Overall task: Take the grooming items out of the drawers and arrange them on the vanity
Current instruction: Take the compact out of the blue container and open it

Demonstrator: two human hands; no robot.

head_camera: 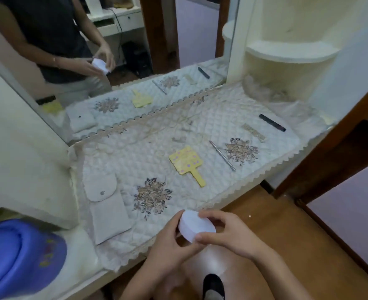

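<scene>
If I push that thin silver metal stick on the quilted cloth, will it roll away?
The thin silver metal stick looks round and straight, so it may roll sideways. The soft quilted cloth would probably stop it soon. It looks stiff and light, so it likely won't bend.

Your hands cover a fair bit of the white round container: the left hand hides its lower left side and the fingers of your right hand wrap over the right edge, so you can't tell if it has a lid seam or any label. Both forearms run off the bottom edge. The blue plastic thing at bottom left is cut off by the frame, and its yellow print is too blurry to read. The small grey bits on the table cover above the yellow paddle are too smeared to identify. The black shoe is cropped at the bottom.
</scene>
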